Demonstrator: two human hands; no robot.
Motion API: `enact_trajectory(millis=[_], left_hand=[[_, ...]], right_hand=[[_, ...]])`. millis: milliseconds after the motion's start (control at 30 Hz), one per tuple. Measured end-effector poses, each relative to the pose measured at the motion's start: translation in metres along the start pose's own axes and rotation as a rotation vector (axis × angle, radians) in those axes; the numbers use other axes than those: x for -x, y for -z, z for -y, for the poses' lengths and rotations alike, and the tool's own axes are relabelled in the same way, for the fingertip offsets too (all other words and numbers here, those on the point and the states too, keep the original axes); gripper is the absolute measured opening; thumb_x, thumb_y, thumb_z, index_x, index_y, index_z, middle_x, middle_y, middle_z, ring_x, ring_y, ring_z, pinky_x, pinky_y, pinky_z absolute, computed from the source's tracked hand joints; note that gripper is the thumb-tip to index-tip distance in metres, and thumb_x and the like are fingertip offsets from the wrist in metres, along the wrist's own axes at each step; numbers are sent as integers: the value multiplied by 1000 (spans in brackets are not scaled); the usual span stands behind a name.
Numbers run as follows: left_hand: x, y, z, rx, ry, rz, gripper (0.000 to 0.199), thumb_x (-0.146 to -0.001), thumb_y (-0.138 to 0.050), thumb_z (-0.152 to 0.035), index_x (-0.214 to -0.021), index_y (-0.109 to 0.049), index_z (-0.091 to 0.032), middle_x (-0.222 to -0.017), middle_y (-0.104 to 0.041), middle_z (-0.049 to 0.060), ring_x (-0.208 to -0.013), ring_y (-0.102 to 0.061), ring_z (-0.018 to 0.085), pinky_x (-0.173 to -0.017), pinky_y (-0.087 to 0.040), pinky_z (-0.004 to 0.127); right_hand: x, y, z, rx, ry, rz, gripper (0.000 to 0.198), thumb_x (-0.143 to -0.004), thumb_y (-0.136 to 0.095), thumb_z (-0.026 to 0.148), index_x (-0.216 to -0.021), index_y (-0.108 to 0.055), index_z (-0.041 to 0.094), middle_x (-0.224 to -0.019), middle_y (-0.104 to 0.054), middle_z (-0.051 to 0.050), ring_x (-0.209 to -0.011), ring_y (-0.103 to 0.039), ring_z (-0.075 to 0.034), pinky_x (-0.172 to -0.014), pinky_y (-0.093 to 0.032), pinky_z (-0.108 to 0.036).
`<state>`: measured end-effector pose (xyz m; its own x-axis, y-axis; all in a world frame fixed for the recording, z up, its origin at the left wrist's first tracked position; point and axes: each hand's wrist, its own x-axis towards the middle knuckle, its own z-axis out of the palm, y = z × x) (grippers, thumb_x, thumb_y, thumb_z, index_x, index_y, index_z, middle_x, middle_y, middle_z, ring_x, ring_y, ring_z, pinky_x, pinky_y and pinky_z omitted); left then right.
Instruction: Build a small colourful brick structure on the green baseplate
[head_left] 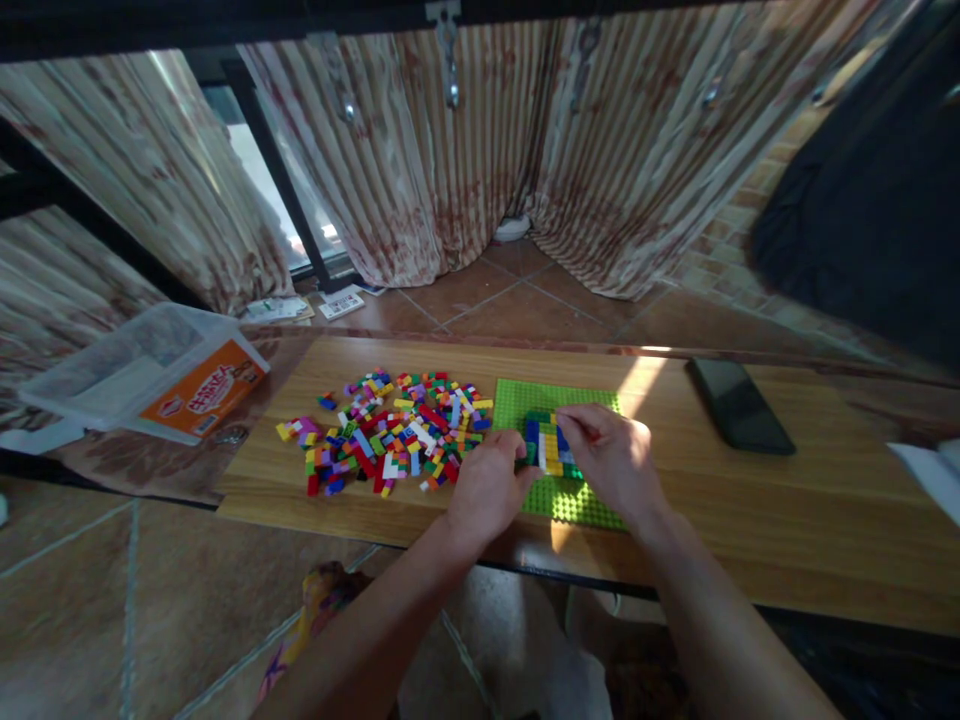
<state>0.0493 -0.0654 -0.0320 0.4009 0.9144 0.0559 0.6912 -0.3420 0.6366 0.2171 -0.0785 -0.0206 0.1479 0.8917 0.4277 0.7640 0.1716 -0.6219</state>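
A light green studded baseplate lies on the wooden table, with a small build of toy building bricks in blue, white, yellow and green on it. My left hand is closed at the build's left side, thumb and fingertips beside a dark green part. Over the right side of the build, my right hand has thumb and forefinger pinched together. What either pinch holds is hidden or too small to name. To the left of the baseplate spreads a loose pile of mixed coloured bricks.
A black phone lies on the table at the right. Off the table's left end stands a clear plastic box with an orange label. Striped curtains hang behind, and a dark cloth shape fills the upper right.
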Motion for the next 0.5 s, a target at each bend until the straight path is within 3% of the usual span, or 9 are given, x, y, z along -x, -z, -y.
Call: enact_trajectory(millis=[200, 500], left_hand=[[-3, -6, 3, -24, -84, 2, 19, -82, -68, -31, -82, -53, -19, -85, -62, 2, -78, -58, 18, -71, -44, 31], [-3, 5, 3, 108, -90, 81, 14, -78, -66, -13, -85, -55, -19, -86, -64, 1, -82, -61, 17, -75, -47, 29]], right_hand=[[1, -3, -2, -5, -23, 26, 21, -88, -54, 29, -85, -72, 19, -82, -72, -4, -68, -65, -15, -62, -49, -26], [4, -11, -3, -59, -84, 140, 23, -86, -54, 33, -82, -73, 21, -80, -73, -3, -69, -65, -16, -65, -50, -28]])
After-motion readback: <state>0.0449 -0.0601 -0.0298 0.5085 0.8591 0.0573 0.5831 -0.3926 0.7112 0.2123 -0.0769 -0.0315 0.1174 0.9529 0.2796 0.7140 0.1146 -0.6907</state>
